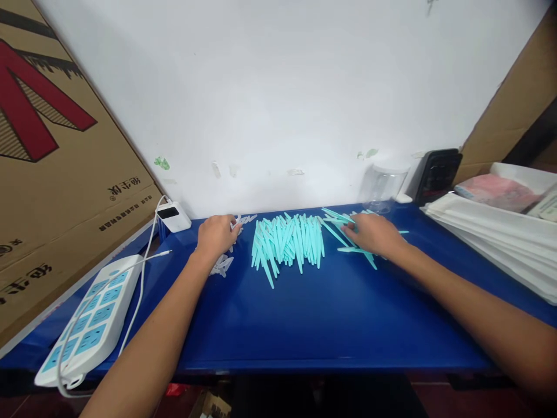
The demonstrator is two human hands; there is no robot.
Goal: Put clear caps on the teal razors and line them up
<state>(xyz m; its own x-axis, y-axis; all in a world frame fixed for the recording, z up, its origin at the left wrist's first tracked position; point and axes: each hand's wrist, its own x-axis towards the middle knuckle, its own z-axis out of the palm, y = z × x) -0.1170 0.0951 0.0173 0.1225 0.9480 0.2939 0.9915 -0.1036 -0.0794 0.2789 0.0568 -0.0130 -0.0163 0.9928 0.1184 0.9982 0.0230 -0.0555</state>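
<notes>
My left hand (pixel 215 236) is curled at the back left of the blue table, its fingertips closed on one of the small translucent whitish pieces. More of these translucent pieces (pixel 223 265) lie scattered under and beside it. On the right, my right hand (pixel 375 233) reaches in among loose teal tapered sticks (pixel 336 234). Thumb and fingers are pinched together at one stick; the palm covers part of the others. Between both hands lies a wide pile of the same teal sticks (pixel 287 241), mostly pointing toward me.
A white power strip (pixel 104 307) with a cable lies left, near a small white device (pixel 174 217) and a large cardboard box (pixel 65 145). At the back right are a clear plastic jar (pixel 385 187), a black object (pixel 438 174) and stacked white trays (pixel 491 232). A white wall bounds the blue table (pixel 304 325).
</notes>
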